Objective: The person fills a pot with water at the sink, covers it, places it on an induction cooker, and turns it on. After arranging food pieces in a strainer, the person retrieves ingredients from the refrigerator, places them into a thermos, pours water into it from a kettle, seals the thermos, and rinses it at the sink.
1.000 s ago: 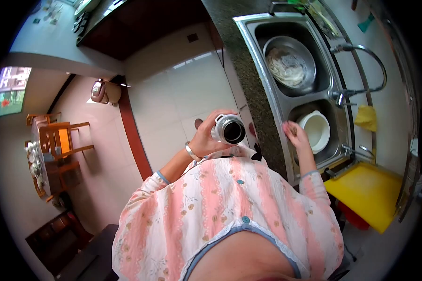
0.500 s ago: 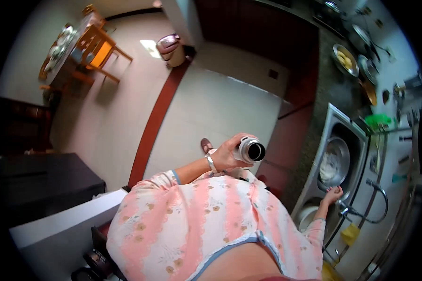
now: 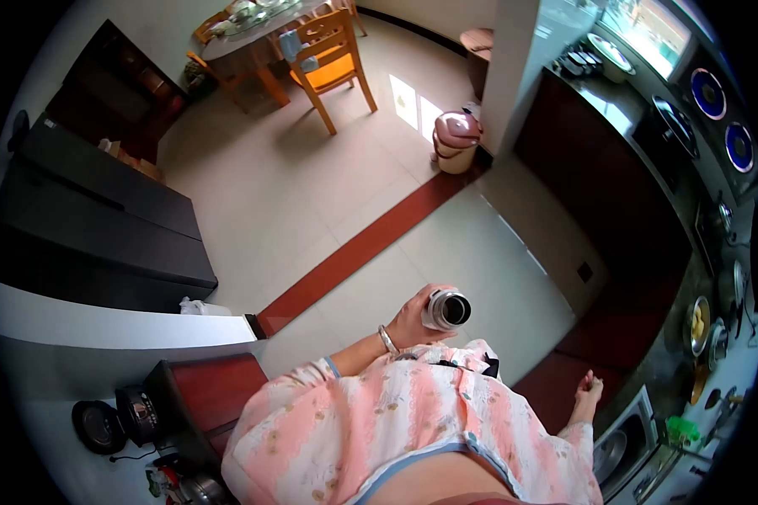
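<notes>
Left fingers (image 3: 424, 300) wrap a flask (image 3: 449, 310), far from the counter edge (image 3: 661, 358).

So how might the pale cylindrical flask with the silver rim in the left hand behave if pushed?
The flask is probably stiff, as its rim looks metallic. Being round, it might roll if laid down. Its mouth is uncapped, so any contents could spill on tipping; the dark interior hides whether there are any.
</notes>
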The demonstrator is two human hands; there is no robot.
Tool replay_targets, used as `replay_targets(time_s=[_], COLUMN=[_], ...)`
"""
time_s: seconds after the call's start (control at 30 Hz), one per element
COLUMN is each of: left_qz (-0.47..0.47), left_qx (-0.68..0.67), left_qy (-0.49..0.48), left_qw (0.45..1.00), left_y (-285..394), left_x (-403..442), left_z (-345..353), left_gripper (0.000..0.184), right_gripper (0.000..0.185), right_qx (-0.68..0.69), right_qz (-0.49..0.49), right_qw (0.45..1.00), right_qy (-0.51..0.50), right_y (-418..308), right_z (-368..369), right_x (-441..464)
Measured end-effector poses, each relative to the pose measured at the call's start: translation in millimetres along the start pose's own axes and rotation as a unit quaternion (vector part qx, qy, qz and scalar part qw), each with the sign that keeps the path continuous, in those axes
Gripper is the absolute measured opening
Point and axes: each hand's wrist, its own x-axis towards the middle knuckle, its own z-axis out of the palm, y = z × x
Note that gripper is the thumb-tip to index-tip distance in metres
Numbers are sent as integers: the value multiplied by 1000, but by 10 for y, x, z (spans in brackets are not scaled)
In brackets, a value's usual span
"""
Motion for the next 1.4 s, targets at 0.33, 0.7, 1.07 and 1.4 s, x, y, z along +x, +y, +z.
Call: replay_targets(time_s=[0.33,0.7,1.07,1.4], left_qz=[-86,-73,-121,-94], left_qx=[-16,53,-42,96], left_qy=[115,225,270,111], left_qw=[990,970,954,985], left_y=[-557,-989,-2256,-2459], left_x=[685,2517,3693,5343], left_z=[-832,-2279,-3464,-5280], left_gripper=[72,68,70,70], right_gripper=[38,38,22,16], right_qx=[-53,-139,-156,-125], right_qz=[165,167,231,208], right_qw=[981,943,886,937], right_qy=[-86,-252,-371,-251], right_y=[812,1069,2301,2960], right_z=[3192,6564,9138,9802], right_x=[134,-515,-1591,-1786])
